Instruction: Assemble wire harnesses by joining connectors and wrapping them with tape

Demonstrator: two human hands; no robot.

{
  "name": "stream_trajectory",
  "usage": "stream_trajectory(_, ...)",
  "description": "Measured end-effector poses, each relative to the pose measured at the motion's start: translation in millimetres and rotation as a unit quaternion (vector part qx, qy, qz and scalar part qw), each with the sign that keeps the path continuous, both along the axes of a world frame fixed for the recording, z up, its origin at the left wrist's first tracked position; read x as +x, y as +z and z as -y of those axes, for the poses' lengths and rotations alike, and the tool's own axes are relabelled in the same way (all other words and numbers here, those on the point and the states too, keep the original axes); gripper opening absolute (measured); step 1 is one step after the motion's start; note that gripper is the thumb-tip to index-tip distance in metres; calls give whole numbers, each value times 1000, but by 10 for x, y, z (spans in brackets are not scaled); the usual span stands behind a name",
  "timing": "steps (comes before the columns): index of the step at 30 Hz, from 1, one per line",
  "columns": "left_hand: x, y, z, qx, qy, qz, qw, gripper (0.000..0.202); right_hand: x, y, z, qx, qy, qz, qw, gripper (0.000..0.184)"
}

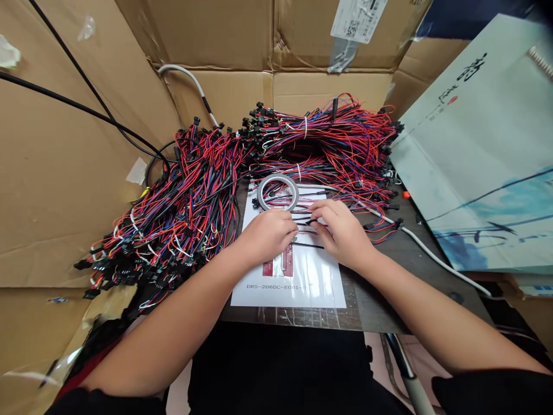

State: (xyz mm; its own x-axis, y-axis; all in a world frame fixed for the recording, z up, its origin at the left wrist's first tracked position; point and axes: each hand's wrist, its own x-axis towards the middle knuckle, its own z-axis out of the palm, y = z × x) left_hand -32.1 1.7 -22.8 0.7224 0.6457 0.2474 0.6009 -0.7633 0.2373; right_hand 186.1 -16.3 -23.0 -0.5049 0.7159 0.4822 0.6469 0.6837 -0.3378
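Note:
Over the printed sheet, my left hand (271, 235) is closed, its fingers curled and pressed together at the end of a thin dark wire harness (303, 223). Just to the right, my right hand (339, 231) pinches a small black part of that harness between thumb and fingertips. More thin wires run across the gap between the hands, partly covered by the fingers. A grey-white ring-shaped roll of tape (261, 199) rests right behind my left hand. Under both hands lies the white sheet (319, 288), with a red picture and the print "DRS-206DC-E001-0".
Behind the sheet lie tied bundles of red, blue and black wire harnesses (354, 135). A large loose heap of harnesses (173, 213) fills the left side. Cardboard walls (216, 34) enclose the desk. A pale paper bag (479, 155) stands right, with a white cable (436, 259) before it.

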Motion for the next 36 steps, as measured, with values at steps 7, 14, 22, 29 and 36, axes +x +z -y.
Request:
stream_trajectory(7,27,21,2,0,4,-14,1000,27,-37,53,0,-51,6,111,993,7)
stream_trajectory(14,28,6,4,20,-6,-16,1000,26,-99,110,-16,3,11,206,978,13)
stream_trajectory(22,32,4,8,35,-10,-22,999,26,-134,67,-13,-7,-5,187,982,11)
stream_trajectory(29,31,8,10,33,-13,-22,999,25,-158,4,22,-59,-17,134,989,11)
stream_trajectory(36,35,0,17,17,-6,-14,1000,25,-104,105,38,-107,0,101,989,4)
